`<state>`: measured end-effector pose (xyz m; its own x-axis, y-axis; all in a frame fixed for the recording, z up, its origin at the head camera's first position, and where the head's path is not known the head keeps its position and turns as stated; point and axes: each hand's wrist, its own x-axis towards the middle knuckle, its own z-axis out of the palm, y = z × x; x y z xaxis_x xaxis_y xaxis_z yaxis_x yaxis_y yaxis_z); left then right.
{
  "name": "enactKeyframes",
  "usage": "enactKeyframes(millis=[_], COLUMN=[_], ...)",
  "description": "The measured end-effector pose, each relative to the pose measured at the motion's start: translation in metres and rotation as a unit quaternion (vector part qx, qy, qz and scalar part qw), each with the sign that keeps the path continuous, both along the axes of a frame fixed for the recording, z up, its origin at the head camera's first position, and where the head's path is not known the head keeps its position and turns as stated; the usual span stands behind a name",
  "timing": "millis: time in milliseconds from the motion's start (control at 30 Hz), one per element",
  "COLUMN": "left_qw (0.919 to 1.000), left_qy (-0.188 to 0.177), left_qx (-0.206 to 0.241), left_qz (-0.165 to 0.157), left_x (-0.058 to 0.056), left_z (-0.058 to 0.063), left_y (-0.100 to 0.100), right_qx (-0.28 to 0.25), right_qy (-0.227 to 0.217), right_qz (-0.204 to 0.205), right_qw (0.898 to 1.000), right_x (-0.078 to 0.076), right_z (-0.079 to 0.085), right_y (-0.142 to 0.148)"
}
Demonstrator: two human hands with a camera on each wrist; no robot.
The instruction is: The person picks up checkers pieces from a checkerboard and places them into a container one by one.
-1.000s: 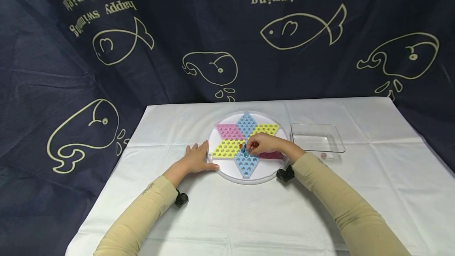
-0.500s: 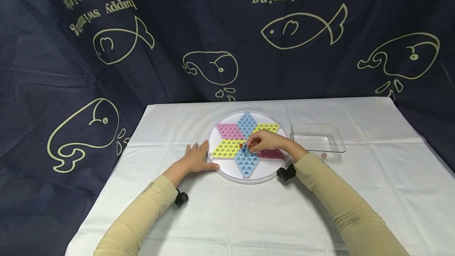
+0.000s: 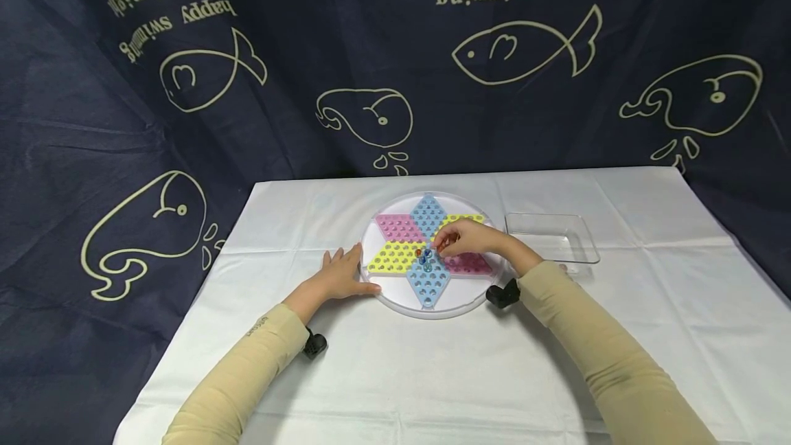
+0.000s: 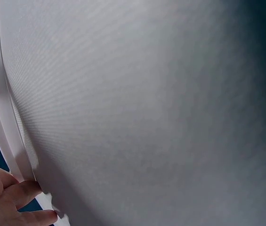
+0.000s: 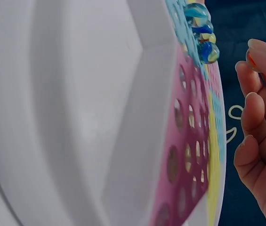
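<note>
A round white Chinese checkers board (image 3: 460, 297) with a pink, yellow and blue star full of holes lies on the table. Several glass marbles (image 3: 428, 261) sit together near its centre; in the right wrist view blue and teal marbles (image 5: 208, 52) stand in a row. Above the star, my right hand (image 3: 471, 237) pinches a red-orange marble (image 5: 251, 61) between thumb and index finger, apart from the board. My left hand (image 3: 338, 276) rests at the board's left rim with fingers spread; in the left wrist view its fingers (image 4: 24, 193) show beside the rim.
A clear rectangular plastic box (image 3: 552, 250) stands right of the board. White cloth (image 3: 395, 376) covers the table. Behind it hangs a dark blue curtain (image 3: 346, 33) with fish and whale drawings.
My right hand has drawn slightly up and to the right, away from the marbles at the centre, still pinching the red-orange one. The left hand stays put.
</note>
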<state>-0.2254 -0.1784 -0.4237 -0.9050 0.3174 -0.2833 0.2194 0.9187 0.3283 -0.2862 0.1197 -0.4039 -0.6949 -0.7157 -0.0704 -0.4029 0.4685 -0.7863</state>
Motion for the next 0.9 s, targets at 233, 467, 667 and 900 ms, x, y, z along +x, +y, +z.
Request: enactKeyframes(millis=[233,467,667,900], left_qw=[1.0,1.0,1.0,1.0], left_qy=[-0.005,-0.004,0.002,0.004], left_qx=[0.001,0.005,0.003,0.002], left_qz=[0.006,0.004,0.002,0.002], left_x=[0.001,0.0,0.001,0.002], left_z=[0.001,0.001,0.002,0.002], left_y=[0.0,0.001,0.001,0.002], right_qx=[0.006,0.016,0.027,0.029], right_qy=[0.009,0.019,0.034,0.03], right_qz=[-0.001,-0.018,-0.023,-0.031], right_qw=[1.0,1.0,0.999,0.999], right_x=[-0.005,-0.007,-0.007,-0.006], right_z=[0.004,0.011,0.015,0.024], right_y=[0.007,0.016,0.025,0.033])
